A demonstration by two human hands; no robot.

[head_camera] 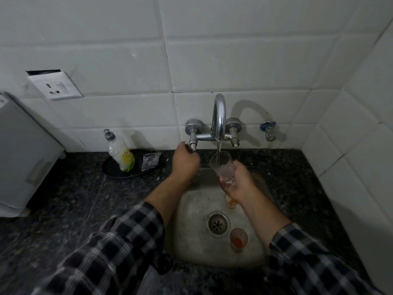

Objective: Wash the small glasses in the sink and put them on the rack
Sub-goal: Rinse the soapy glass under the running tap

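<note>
Centre frame: left hand (186, 160) is on the left tap handle (192, 146), fingers curled over it, gripping. The handle is mostly hidden under the hand.

Right hand (236, 182) is just right of centre and holds a clear glass (222, 167). Fingers and thumb are clamped round its lower half, with the base sitting in the palm. The glass is tilted, mouth up and toward the wall, directly under the spout (219, 124). A thin water stream (218, 150) runs into it, and some water is visible inside. The glass is above the back edge of the sink (191, 231), not touching it.

Two more small glasses are in the basin:
- second glass (230, 202) is just below the right hand, partly covered by the wrist, with orange residue inside.
- third glass (238, 239) stands upright just right of the drain (217, 224), lower centre, with orange-red residue at the bottom.

Both forearms are bare, with checked sleeves (119, 248) pushed up.

Rest:
- The dark speckled counter (74, 199) surrounds the sink.
- Left of the tap, a soap bottle (120, 153) leans in a black dish (127, 174), with a crumpled silvery packet (151, 159) beside it.
- A wall socket (56, 85) is at upper left.
- A white appliance (21, 145) sits at the left edge.
- A small valve (268, 129) with a blue cap is on the tiles right of the tap.
</note>
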